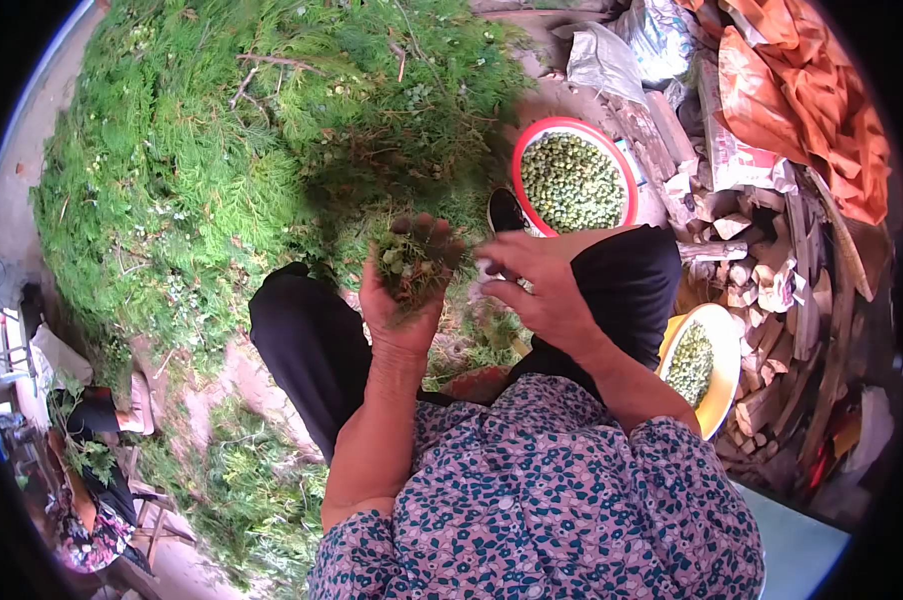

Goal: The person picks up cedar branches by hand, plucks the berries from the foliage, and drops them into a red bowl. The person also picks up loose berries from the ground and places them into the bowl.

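Observation:
My left hand (400,318) is palm up between my knees, its fingers curled round a small clump of evergreen sprigs with green cones (408,268). Just to the right, my right hand (537,285) has its thumb and fingers drawn together. A pale spot shows at those fingertips, too small and blurred to name. The two hands are close but apart. Beyond them lies a big heap of cut evergreen branches (202,150). Near my foot stands a red-rimmed basin (518,170) full of green cones (572,185).
A yellow basin (727,375) with more green cones is by my right side. Stacked firewood (762,270), an orange tarp (812,100) and plastic sacks (612,65) line the right. At the lower left another person (97,510) sits near the branches.

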`<state>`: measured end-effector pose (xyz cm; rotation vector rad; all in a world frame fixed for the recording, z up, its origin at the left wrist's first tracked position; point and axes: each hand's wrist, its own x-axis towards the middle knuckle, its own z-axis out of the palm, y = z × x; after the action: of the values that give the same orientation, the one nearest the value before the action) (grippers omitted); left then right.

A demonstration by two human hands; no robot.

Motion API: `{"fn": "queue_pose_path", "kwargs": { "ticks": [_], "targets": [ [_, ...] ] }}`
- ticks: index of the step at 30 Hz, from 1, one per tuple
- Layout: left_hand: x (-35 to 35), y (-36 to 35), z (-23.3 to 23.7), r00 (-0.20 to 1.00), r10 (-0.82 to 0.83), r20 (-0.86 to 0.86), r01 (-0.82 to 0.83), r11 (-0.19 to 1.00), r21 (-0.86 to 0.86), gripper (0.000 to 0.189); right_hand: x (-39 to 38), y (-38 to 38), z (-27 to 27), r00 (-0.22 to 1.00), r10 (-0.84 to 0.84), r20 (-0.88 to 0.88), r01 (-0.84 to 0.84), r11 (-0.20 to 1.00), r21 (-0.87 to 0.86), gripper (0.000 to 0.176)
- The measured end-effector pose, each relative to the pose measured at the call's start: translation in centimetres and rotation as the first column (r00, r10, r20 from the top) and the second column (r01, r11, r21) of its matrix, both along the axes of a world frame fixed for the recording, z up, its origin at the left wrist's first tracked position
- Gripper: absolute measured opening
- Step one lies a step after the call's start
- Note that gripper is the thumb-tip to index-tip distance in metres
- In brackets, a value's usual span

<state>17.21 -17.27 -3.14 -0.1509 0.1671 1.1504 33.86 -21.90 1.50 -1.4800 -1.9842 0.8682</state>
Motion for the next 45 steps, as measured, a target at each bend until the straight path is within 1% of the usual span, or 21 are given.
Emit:
{"fn": "queue_pose_path", "kwargs": {
  "ticks": [3,5,8,15,18,20,24,26,27,29,30,31,32,33,34,35,37,38,39,41,45],
  "targets": [
    [0.2,0.0,0.0,1.0,-0.019,-0.011,0.019,1.0,-0.012,0.036,-3.1,1.4,0.2,0.947,-0.194,-0.256,0.237,0.959,0.153,0.035],
    [0.1,-0.1,-0.3,1.0,-0.014,-0.019,0.014,1.0,-0.023,0.036,-3.8,2.1,-0.7,0.963,-0.186,-0.195,0.242,0.914,0.325,0.031],
    [-0.1,-0.6,-0.5,0.995,-0.085,0.058,0.083,0.996,0.029,0.037,-2.9,2.6,-1.7,0.963,-0.159,-0.219,0.219,0.933,0.286,0.025],
    [0.0,-0.3,0.4,0.999,-0.04,-0.022,0.038,0.994,-0.105,0.037,-2.1,2.1,0.2,0.937,-0.174,-0.304,0.266,0.918,0.293,0.017],
    [0.2,-0.4,0.4,0.999,-0.054,-0.005,0.053,0.989,-0.139,0.037,-1.7,2.1,0.3,0.875,-0.3,-0.38,0.383,0.909,0.164,0.014],
    [0.3,-0.5,0.4,0.998,-0.066,-0.019,0.062,0.986,-0.155,0.037,-1.7,2.0,0.3,0.764,-0.4,-0.506,0.504,0.86,0.081,0.011],
    [0.5,-0.7,0.4,0.995,-0.091,-0.048,0.082,0.983,-0.165,0.039,-1.5,2.2,0.8,0.758,-0.399,-0.516,0.537,0.831,0.145,0.009],
    [0.3,-0.7,0.4,0.994,-0.096,-0.048,0.087,0.982,-0.165,0.04,-1.2,1.9,0.9,0.634,-0.476,-0.609,0.614,0.789,0.022,0.01],
    [0.1,-0.6,0.3,0.995,-0.077,-0.059,0.067,0.986,-0.152,0.04,-0.7,1.6,0.6,0.635,-0.475,-0.609,0.611,0.791,0.021,0.01],
    [-0.2,-0.5,0.3,0.996,-0.054,-0.067,0.045,0.99,-0.136,0.041,0.9,0.7,-0.1,0.841,-0.425,-0.334,0.51,0.829,0.229,0.012],
    [-0.3,-0.4,0.3,0.998,-0.045,-0.037,0.041,0.992,-0.118,0.042,1.5,0.1,0.1,0.905,-0.393,-0.163,0.422,0.879,0.222,0.011],
    [-0.5,-0.3,0.4,0.999,-0.037,-0.008,0.036,0.994,-0.102,0.043,2.5,-0.7,-0.7,0.908,-0.388,-0.161,0.416,0.882,0.222,0.011],
    [-0.6,-0.3,0.4,0.999,-0.034,-0.006,0.033,0.994,-0.103,0.043,3.6,-1.6,-2.1,0.978,-0.186,0.092,0.177,0.98,0.095,0.011],
    [-0.6,-0.3,0.6,0.999,-0.04,-0.012,0.039,0.995,-0.097,0.044,4.3,-2.2,-3.1,0.95,0.065,0.304,-0.038,0.995,-0.092,0.011],
    [-0.5,-0.2,0.6,0.999,-0.05,-0.019,0.048,0.995,-0.092,0.046,3.5,-2.2,-1.9,0.913,0.165,0.372,-0.094,0.975,-0.201,0.015],
    [-0.3,-0.3,0.6,0.998,-0.055,-0.018,0.054,0.994,-0.094,0.046,3.1,-2.1,-1.9,0.914,0.161,0.373,-0.089,0.975,-0.203,0.015],
    [-0.1,-0.4,0.6,0.994,-0.095,-0.048,0.092,0.994,-0.065,0.048,2.2,-1.5,-1.9,0.995,-0.019,0.101,0.005,0.991,0.137,0.015],
    [0.0,-0.5,0.6,0.994,-0.099,-0.051,0.096,0.993,-0.063,0.048,1.4,-0.5,-0.8,0.996,-0.065,0.061,0.05,0.973,0.224,0.014],
    [0.1,-0.6,0.7,0.991,-0.114,-0.076,0.109,0.992,-0.061,0.05,0.5,0.1,-0.1,0.996,-0.071,0.059,0.056,0.972,0.227,0.014],
    [0.4,-0.8,0.7,0.986,-0.13,-0.103,0.125,0.991,-0.055,0.051,-1.3,1.1,0.8,0.973,-0.121,-0.198,0.169,0.955,0.245,0.013],
    [0.4,-1.4,-1.1,0.981,-0.178,-0.075,0.174,0.983,-0.058,0.041,-3.3,2.0,-0.4,0.97,-0.087,-0.225,0.155,0.941,0.301,0.014]
  ]
}}
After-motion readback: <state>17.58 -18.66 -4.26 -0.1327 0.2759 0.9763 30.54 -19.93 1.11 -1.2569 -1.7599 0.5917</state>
